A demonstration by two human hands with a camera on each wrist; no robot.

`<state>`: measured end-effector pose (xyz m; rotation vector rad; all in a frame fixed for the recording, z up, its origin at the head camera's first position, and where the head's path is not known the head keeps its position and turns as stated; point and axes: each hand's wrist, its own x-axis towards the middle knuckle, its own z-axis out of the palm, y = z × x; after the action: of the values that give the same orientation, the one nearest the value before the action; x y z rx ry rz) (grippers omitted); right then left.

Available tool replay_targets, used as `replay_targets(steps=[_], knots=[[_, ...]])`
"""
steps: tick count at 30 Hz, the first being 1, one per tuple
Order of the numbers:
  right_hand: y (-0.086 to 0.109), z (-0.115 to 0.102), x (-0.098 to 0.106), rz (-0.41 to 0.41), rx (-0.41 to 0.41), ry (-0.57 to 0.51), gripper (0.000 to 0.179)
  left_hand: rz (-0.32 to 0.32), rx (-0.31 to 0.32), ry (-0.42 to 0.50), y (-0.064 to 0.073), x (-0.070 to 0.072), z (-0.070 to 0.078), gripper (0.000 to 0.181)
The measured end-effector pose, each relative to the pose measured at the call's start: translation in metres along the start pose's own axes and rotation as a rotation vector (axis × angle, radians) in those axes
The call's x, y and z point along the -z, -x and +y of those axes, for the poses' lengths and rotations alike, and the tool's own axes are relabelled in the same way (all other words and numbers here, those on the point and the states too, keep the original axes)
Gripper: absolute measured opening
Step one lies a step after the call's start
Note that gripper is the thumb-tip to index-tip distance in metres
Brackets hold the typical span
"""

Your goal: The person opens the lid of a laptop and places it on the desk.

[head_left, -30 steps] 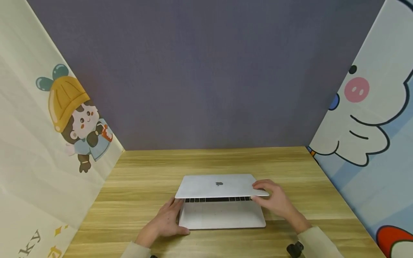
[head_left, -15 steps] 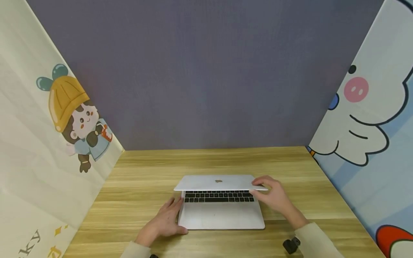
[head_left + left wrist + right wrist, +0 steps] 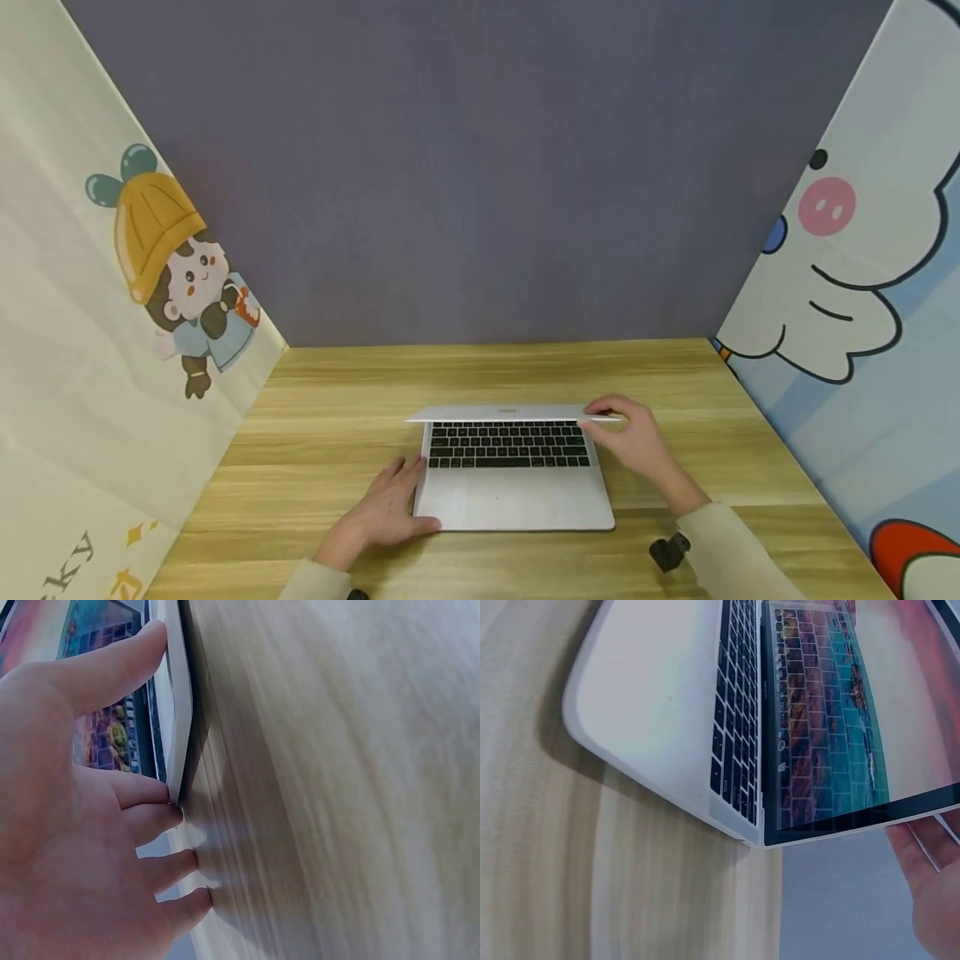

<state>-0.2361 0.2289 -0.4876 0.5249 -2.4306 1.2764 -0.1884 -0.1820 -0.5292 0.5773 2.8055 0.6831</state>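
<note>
A silver laptop [image 3: 517, 504] lies on the wooden table, its black keyboard [image 3: 510, 457] in sight. Its lid [image 3: 487, 413] is raised and appears nearly edge-on in the head view. The right hand [image 3: 637, 442] pinches the lid's upper right corner, fingers behind it and thumb in front. Spread along the base's left side, the left hand [image 3: 386, 507] touches it with straight fingers, thumb at the front left corner. In the right wrist view, the lit screen [image 3: 911, 697] shows a colourful picture and reflects the keys.
The wooden table [image 3: 315, 417] meets a dark grey panel [image 3: 495, 208] at the back. A cream cloth with a cartoon child [image 3: 202, 292] hangs at left, and a blue one with a white cartoon animal [image 3: 862, 275] at right.
The right hand has swung the laptop lid up and back, from low over the keyboard to about upright, uncovering the keys. The left hand has stayed at the base's left side.
</note>
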Motion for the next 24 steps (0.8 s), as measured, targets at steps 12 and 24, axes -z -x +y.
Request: replay_targets(steps=[12,24], knots=[[-0.015,-0.004,0.001,0.023,-0.108,-0.021,0.012,0.038,0.000,-0.003,-0.005,-0.004,-0.002,0.107],[-0.027,-0.002,0.002,0.024,-0.214,-0.028,0.032,0.035,-0.001,0.009,-0.005,-0.005,-0.001,0.107]])
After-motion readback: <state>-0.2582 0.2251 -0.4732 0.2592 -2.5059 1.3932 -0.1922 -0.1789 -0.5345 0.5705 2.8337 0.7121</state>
